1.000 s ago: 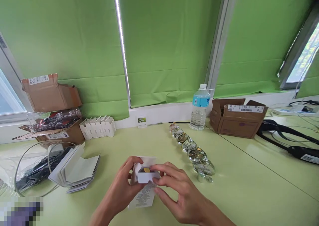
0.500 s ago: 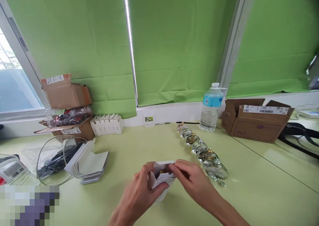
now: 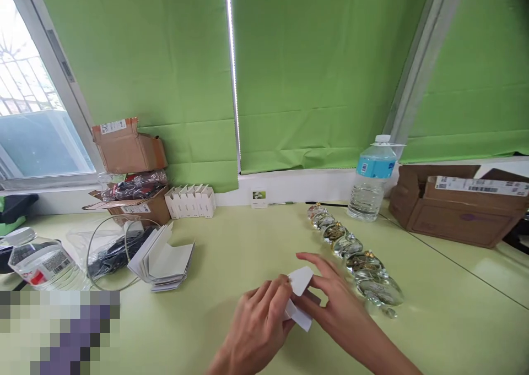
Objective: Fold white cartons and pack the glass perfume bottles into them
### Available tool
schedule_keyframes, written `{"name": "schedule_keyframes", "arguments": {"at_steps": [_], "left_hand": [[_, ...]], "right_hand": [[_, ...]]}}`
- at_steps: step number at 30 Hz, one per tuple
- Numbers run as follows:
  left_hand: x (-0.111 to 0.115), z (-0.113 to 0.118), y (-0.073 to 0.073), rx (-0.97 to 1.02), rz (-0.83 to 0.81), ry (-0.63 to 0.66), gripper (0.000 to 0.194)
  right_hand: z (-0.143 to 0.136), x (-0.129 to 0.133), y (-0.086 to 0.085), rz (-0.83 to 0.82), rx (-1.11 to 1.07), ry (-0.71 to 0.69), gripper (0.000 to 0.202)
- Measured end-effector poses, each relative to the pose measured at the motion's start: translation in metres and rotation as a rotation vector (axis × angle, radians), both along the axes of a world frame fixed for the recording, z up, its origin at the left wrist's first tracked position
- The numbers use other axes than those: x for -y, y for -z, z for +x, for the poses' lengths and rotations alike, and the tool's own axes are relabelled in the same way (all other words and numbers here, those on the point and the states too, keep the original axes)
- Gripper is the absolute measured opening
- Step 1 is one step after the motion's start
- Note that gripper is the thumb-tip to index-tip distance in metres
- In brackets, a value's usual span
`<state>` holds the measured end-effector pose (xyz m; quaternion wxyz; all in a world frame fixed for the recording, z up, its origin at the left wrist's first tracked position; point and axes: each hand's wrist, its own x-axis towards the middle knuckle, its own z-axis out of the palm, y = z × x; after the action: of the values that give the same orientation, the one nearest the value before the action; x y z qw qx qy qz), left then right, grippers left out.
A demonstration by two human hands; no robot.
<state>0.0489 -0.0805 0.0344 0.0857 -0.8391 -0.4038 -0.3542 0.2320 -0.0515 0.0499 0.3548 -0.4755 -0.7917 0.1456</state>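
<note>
A small white cardboard box [image 3: 300, 315] is between my hands above the table, tilted, with its white end flaps [image 3: 301, 280] standing out. My left hand [image 3: 264, 314] is closed around its left side, fingers over the top. On the other side, my right hand [image 3: 328, 295] grips the box by the flaps, its index finger stretched out above. The inside of the box is mostly hidden. To the right of my right hand runs a row of clear, shiny rounded pieces [image 3: 347, 245] with gold-coloured parts; their exact kind I cannot tell.
Flat folded white boxes [image 3: 169, 262] lie left, beside a bagged black item and cable [image 3: 119, 251]. Several upright white boxes [image 3: 190, 201] stand at the back near stacked cardboard boxes [image 3: 130, 152]. A water bottle [image 3: 367, 185] and an open carton [image 3: 463, 212] are back right.
The white box has been tipped and turned, so its opening no longer faces me. My left hand has moved over its top; my right hand has shifted to the flaps. The view has swung left.
</note>
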Motion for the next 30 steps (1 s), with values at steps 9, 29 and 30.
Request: {"name": "schedule_keyframes", "arguments": {"at_steps": [9, 29, 30], "left_hand": [[-0.006, 0.012, 0.016, -0.047, -0.077, 0.043, 0.079], [-0.007, 0.012, 0.020, -0.140, -0.011, -0.056, 0.048], [-0.007, 0.012, 0.020, -0.141, -0.017, -0.058, 0.048]], "right_hand": [[-0.017, -0.001, 0.009, -0.085, 0.017, -0.136, 0.011], [-0.024, -0.013, 0.044, -0.078, -0.201, -0.142, 0.030], [-0.024, -0.013, 0.046, -0.073, -0.223, -0.139, 0.032]]}}
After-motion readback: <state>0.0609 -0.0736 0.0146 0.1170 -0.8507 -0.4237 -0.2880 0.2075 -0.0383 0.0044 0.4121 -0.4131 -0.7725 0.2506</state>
